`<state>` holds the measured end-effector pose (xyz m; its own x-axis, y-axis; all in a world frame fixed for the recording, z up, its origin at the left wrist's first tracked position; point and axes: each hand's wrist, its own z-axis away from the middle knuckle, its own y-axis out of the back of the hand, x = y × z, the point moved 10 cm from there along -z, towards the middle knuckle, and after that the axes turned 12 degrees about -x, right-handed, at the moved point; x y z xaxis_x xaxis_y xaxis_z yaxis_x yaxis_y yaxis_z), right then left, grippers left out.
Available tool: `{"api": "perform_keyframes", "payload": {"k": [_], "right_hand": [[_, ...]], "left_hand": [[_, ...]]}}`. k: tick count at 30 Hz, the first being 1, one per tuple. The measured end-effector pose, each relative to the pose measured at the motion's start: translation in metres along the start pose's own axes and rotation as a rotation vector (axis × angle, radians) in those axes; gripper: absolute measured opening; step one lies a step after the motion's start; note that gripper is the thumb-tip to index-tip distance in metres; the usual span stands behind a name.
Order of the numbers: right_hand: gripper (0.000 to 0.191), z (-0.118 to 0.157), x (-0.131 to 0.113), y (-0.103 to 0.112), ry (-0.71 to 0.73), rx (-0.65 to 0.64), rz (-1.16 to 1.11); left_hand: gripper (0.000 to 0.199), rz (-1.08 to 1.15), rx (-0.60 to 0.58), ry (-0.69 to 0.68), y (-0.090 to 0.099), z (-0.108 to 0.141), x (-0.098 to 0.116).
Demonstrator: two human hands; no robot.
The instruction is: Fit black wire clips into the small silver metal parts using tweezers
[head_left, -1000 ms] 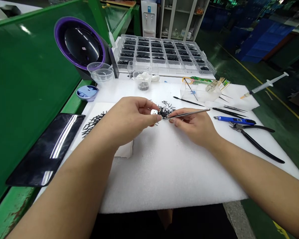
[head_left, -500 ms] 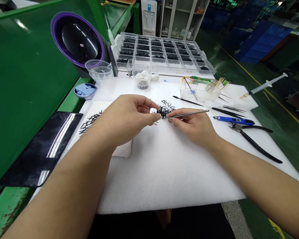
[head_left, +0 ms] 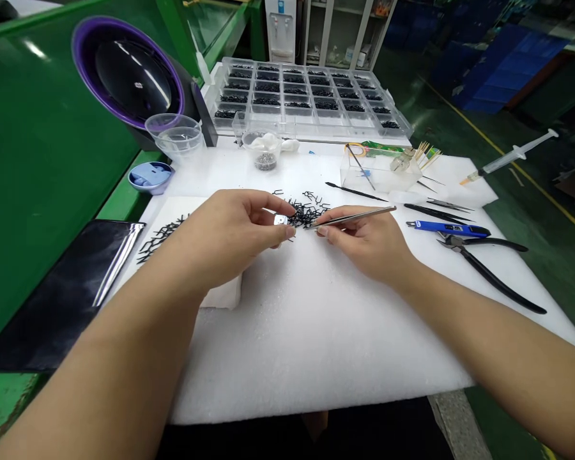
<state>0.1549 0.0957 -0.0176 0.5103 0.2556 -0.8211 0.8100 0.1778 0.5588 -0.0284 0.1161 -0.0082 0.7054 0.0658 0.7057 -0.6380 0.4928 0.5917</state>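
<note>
My left hand [head_left: 239, 230] is over the white foam mat, left of a pile of small black pieces [head_left: 306, 209]. A small silver-white square part [head_left: 280, 220] sits among its curled fingers. My right hand [head_left: 364, 239] pinches metal tweezers [head_left: 357, 216], whose tips point left into the near edge of the pile. More black pieces [head_left: 160, 236] lie on a white pad [head_left: 223, 295], partly hidden behind my left hand and forearm. Whether the tweezer tips hold a piece is too small to tell.
Behind stand a compartment tray [head_left: 294, 118] of black pieces, clear cups [head_left: 177, 137] and a purple-rimmed fan [head_left: 134, 80]. Cutters [head_left: 493, 275], a blue-handled tool [head_left: 448, 229], a syringe [head_left: 512, 156] and a clear box [head_left: 368, 172] are at right. A dark glossy panel [head_left: 62, 294] lies left.
The view has shifted, moving most things slightly left. My fingertips and the tweezer tips are a little farther apart. Both hands keep their grips.
</note>
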Motion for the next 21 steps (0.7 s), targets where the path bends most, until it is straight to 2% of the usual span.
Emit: {"api": "perform_keyframes", "payload": {"k": [8, 21], "right_hand": [[0.013, 0.0002, -0.0008, -0.0007, 0.009, -0.001, 0.025], [0.013, -0.0004, 0.0030, -0.0032, -0.018, -0.017, 0.001]], "left_hand": [[0.038, 0.000, 0.015, 0.009, 0.0025, 0.0013, -0.0023], [0.028, -0.058, -0.006, 0.014, 0.0008, 0.0015, 0.0014]]}}
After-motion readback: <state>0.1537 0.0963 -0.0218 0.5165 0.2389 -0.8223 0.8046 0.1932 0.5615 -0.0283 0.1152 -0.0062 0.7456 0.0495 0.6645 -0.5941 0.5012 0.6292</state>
